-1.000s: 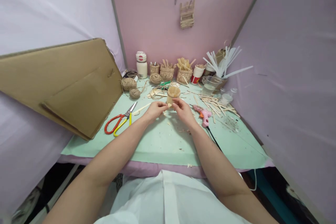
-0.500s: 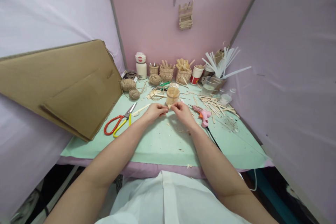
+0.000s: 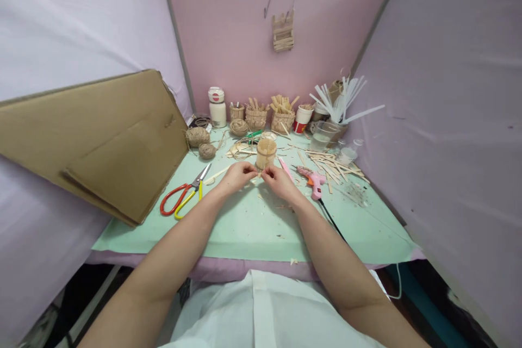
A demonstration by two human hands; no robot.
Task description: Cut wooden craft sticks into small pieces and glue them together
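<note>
My left hand (image 3: 240, 176) and my right hand (image 3: 278, 180) meet close together above the table, fingertips pinched. Between them is a small pale piece of thin wood (image 3: 259, 175), mostly hidden by the fingers. Just beyond stands a small round wooden cup (image 3: 266, 153) with a band around it, upright on the table. A pink stick-like tool (image 3: 286, 167) lies beside my right hand, and farther right rests a pink glue gun (image 3: 315, 182). To the left of my left hand are scissors (image 3: 185, 196) with one red and one yellow handle, blades apart.
Loose wooden sticks (image 3: 332, 166) are spread at the right. Twine balls (image 3: 198, 136), a white jar (image 3: 217, 109), stick-filled baskets (image 3: 282, 121) and a clear cup (image 3: 322, 136) line the back. A large cardboard sheet (image 3: 122, 125) leans at the left. Wood scraps dot the green tabletop (image 3: 244, 234).
My hands have shifted slightly, and the small wood piece, which showed as a pale triangle, is now more covered by my fingers. The camera view has tilted a little.
</note>
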